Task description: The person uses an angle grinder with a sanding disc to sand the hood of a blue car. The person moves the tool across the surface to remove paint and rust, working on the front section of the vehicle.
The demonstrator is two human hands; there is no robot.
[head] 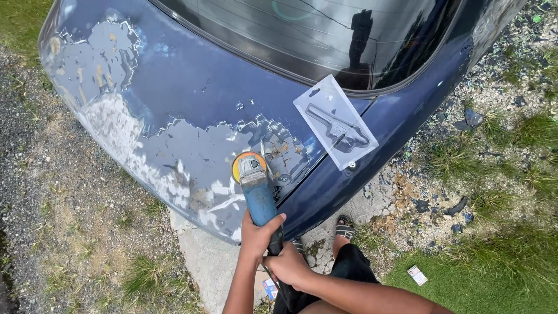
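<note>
Outdoors on gravel and grass, the blue car panel (192, 87) showed broad stripped patches but much paint remaining, while the left hand (258, 232) and right hand (288, 266) were both clamped on the blue angle grinder (256, 186), resting on the panel's lower edge.

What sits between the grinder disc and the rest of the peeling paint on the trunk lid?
Nothing visible. The angle grinder, held by the left hand and right hand, rests on the trunk lid. The clear plastic blister pack lies off to the side, near the rear window.
</note>
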